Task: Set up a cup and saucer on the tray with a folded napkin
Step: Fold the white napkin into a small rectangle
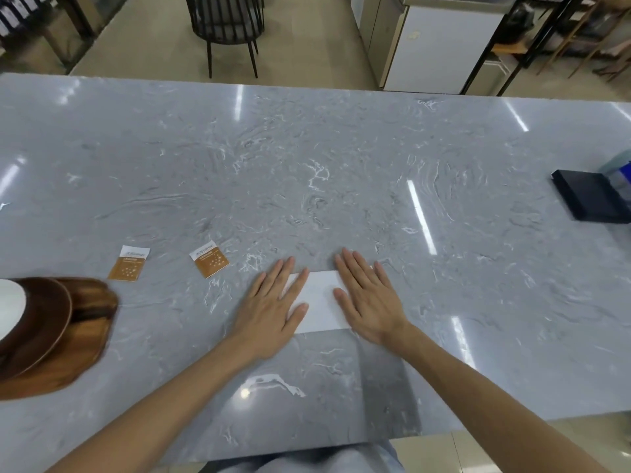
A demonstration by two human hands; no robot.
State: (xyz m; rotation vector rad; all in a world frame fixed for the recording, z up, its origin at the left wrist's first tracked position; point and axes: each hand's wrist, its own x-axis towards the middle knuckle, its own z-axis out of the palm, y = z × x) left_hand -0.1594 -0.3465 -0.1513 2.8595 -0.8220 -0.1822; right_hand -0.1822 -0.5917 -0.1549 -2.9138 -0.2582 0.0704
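Head view, table: a grey marbled table (307, 172) fills the frame, with strip-light reflections across its surface.
Head view, napkin: a white napkin (321, 302), folded into a rectangle, lies flat on the table near the front edge, between and partly under both hands.
Head view, left hand: the left hand (273, 303) lies palm down with fingers spread and straight, covering the napkin's left part; it presses flat and grips nothing.
Head view, right hand: the right hand (367, 298) lies palm down, fingers extended and slightly fanned, over the napkin's right part; flat as well, with nothing held.
Head view, tray: a brown wooden tray (85, 332) sits at the left edge of the frame, well apart from the napkin and blurred.
Head view, saucer: a dark brown saucer (44, 319) rests on the tray; a white object (10, 308) upon it is cut by the frame edge, and whether it is the cup cannot be told.
Head view, sachets: two orange-and-white sachets (129, 263) (209, 259) lie on the table, beyond the tray and left of the hands.
Head view, far right: a dark flat box (590, 199) lies near the right edge.
Head view, background: a black chair (227, 25) stands beyond the table.
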